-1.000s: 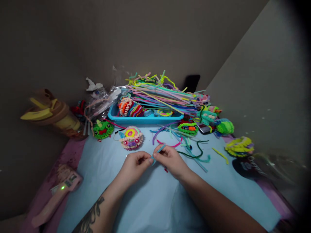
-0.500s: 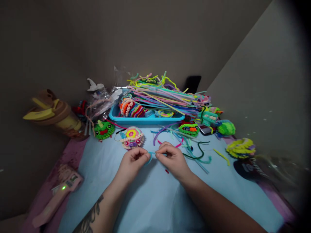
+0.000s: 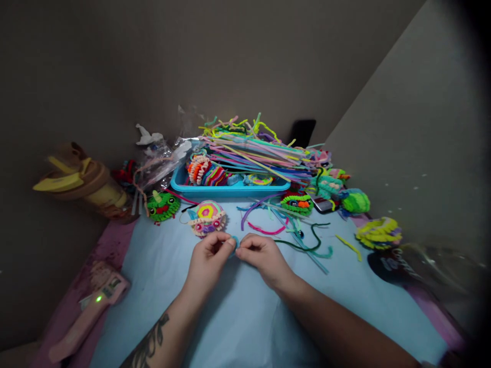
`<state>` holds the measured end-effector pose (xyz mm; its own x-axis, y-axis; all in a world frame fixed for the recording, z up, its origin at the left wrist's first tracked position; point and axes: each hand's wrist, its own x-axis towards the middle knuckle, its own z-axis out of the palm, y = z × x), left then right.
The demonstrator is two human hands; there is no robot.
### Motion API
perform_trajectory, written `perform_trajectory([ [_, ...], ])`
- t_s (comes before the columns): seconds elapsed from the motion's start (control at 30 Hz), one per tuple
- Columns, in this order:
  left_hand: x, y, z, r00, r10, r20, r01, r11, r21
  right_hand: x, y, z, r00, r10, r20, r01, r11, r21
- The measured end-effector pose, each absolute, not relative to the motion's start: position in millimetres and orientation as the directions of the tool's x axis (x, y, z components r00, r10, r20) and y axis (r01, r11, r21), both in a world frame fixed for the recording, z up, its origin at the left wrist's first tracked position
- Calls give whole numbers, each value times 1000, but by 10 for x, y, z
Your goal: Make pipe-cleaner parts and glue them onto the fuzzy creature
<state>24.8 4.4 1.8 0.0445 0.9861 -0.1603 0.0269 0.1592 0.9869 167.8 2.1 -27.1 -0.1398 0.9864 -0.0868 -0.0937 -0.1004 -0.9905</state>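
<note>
A short blue pipe cleaner (image 3: 235, 240), bent into a small curl, is pinched between my two hands above the blue table cover (image 3: 238, 317). My left hand (image 3: 212, 254) is closed on it with thumb and forefinger. My right hand (image 3: 261, 254) pinches at its other side, fingertips almost touching the left ones. Much of the curl is hidden by the fingers. Just behind my left hand sits a round pink and cream pipe-cleaner figure (image 3: 207, 219). A pink pipe cleaner (image 3: 268, 231) lies curved on the cover behind my right hand.
A blue tray (image 3: 230, 190) at the back bears a pile of colourful pipe cleaners (image 3: 261, 148). A green figure (image 3: 163, 205) stands left, near a lidded cup (image 3: 88, 184). A pink glue gun (image 3: 95, 312) with a green light lies front left; a yellow figure (image 3: 379, 233) sits right.
The blue strip was straighter, then stretched between my hands; now it is a small curl. My right hand has come left, closer to the left hand.
</note>
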Motion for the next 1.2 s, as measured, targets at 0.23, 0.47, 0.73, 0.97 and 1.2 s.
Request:
perform_trajectory([
  [0.23, 261, 39, -22, 123, 965, -229, 16, 229, 973, 1687, 35, -245, -150, 978, -147, -116, -165, -979],
  [0.47, 187, 44, 24, 121, 991, -63, 260, 29, 965, 1737, 66, -150, -190, 982, -12, 150, 17, -989],
  [0.73, 104, 73, -54, 183, 982, 41, 498, -129, 858, 1832, 93, -121, -152, 986, 74, 280, 115, -953],
  [0.97, 129, 71, -63, 289, 957, 20, 552, -184, 813, 1841, 89, -109, -66, 985, 161, 352, 174, -920],
  [1.2, 132, 67, -21, 191, 982, 11, 494, -106, 863, 1810, 86, -108, -94, 984, 152, 346, 175, -922],
])
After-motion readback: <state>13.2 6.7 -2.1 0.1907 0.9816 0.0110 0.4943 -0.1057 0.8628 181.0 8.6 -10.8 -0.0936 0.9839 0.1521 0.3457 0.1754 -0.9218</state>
